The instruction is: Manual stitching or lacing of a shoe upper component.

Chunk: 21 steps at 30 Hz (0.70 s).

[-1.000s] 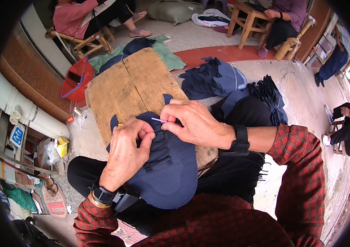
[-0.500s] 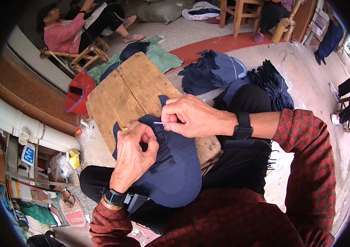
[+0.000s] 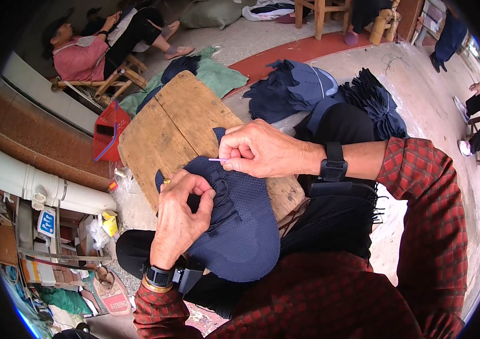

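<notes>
A navy textured-fabric shoe upper (image 3: 245, 240) lies across my lap and the near part of a wooden board-topped stool (image 3: 161, 124). A dark cord (image 3: 222, 182) loops over its middle. My right hand (image 3: 257, 150) is closed above the far edge of the upper, pinching a thin pinkish-purple stick (image 3: 217, 160) that points left. On the left side of the upper, my left hand (image 3: 183, 209) has thumb and forefinger pressed together beside the cord. What sits between those fingertips is too small to tell. A yellow ring shows on that hand.
Beyond the stool lie stacked navy uppers (image 3: 290, 90) and another dark bundle (image 3: 372, 101). A red basket (image 3: 109, 133) stands left of the stool. White pipe (image 3: 53, 183) and cluttered shelves run along the left. A seated person (image 3: 84, 56) is at the back left; others sit far right.
Both hands keep their pinches, and the purple stick stays in my right hand, still pointing left. The whole view has shifted slightly; the upper lies much as before.
</notes>
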### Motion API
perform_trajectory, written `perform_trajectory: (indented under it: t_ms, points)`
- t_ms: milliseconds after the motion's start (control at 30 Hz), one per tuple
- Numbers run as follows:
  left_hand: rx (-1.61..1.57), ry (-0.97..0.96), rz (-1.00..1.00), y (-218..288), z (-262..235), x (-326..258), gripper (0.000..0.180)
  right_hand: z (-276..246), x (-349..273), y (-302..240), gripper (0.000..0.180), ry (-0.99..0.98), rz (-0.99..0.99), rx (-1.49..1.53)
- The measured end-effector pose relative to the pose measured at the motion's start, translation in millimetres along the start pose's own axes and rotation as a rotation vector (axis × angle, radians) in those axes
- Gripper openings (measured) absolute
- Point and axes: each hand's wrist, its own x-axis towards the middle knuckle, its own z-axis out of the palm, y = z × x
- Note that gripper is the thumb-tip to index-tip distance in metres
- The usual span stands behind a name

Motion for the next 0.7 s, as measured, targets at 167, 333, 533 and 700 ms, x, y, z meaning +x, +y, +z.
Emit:
perform_trajectory:
  t_ms: [167,333,533,700]
  points:
    - [0.058,0.005,0.024,-2,2,-1,0.013,2,0,0,0.015,-0.006,0.000,0.015]
    - [0.020,-0.087,0.096,-9,-6,2,0.013,1,0,-1,0.014,-0.005,-0.012,-0.011]
    - [0.030,-0.089,0.140,-13,-8,1,0.013,0,0,-2,0.015,-0.031,0.010,-0.021]
    - [-0.049,0.023,0.023,-6,-18,-12,0.018,2,-1,1,0.011,-0.038,0.008,0.029]
